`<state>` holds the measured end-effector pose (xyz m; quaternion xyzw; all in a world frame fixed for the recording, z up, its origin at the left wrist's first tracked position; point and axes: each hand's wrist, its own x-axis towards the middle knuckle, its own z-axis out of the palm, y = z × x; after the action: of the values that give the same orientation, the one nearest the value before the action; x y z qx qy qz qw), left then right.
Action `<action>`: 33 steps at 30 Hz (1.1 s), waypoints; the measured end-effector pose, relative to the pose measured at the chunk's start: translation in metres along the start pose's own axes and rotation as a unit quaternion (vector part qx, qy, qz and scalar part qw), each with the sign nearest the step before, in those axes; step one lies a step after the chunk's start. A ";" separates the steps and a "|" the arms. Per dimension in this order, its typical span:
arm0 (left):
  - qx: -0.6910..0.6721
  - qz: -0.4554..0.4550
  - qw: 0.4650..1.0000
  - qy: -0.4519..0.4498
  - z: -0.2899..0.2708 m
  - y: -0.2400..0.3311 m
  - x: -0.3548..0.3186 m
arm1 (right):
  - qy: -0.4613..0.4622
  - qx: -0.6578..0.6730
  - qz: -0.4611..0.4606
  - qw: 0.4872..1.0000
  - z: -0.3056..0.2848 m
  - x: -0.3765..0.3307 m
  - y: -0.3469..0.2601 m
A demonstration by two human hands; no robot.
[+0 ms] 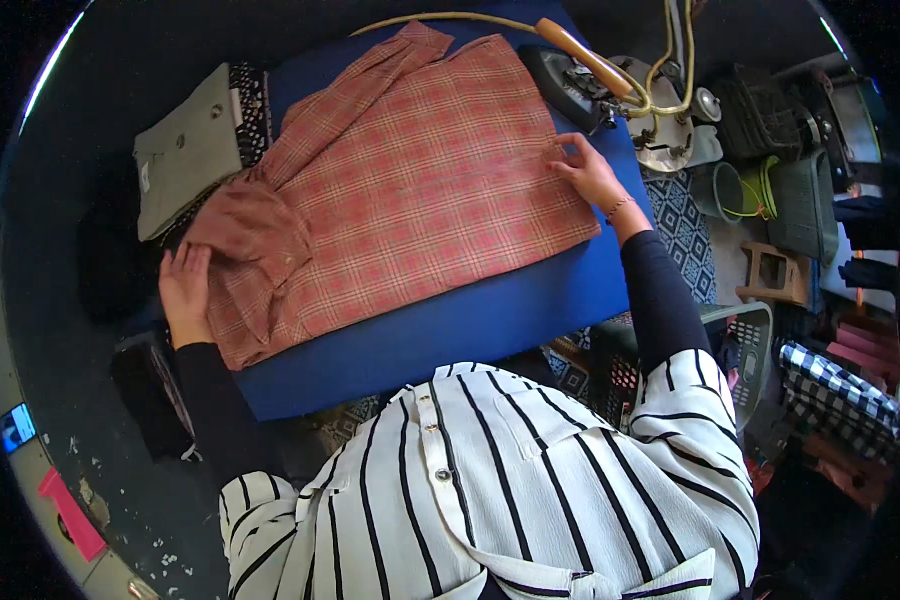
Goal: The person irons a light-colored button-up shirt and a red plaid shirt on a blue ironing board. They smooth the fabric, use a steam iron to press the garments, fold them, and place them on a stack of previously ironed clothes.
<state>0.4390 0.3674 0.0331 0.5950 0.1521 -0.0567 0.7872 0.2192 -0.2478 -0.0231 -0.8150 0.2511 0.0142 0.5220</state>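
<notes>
A red plaid shirt (420,180) lies spread on a blue padded ironing table (450,330). One sleeve stretches toward the far edge, and the cloth is bunched at the left end. My left hand (185,295) rests at that bunched end, its fingers stretched out along the cloth's edge; the thumb is hard to make out. At the right end of the shirt, my right hand (592,178) has thumb and forefinger pinched on the edge of the cloth. Beyond it, a clothes iron (580,85) with a wooden handle stands near the table's far right corner.
Folded garments, a grey-green one (185,150) on top, lie off the table's left end. A yellowish hose (460,16) runs along the far edge. To the right are a bucket (718,190), a brown stool (773,275), a green-grey basket (755,340) and stacked checked cloth (840,395).
</notes>
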 end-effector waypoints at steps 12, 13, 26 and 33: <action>0.734 0.262 0.623 -0.068 -0.033 -0.067 -0.071 | 0.023 0.024 -0.074 0.997 0.008 -0.006 0.013; 0.772 0.324 0.543 -0.066 -0.020 -0.046 -0.074 | 0.014 0.009 -0.072 0.997 0.004 -0.005 0.011; 0.551 -0.026 0.822 -0.144 -0.086 -0.030 -0.059 | -0.065 0.101 -0.054 0.991 0.000 0.000 -0.013; 0.619 0.233 0.749 0.036 -0.095 -0.065 -0.072 | -0.054 -0.096 -0.111 0.988 -0.002 -0.023 -0.032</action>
<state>0.3373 0.4330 -0.0278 0.9704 -0.0312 0.0683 0.2296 0.2127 -0.2301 0.0116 -0.8823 0.1281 0.0240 0.4522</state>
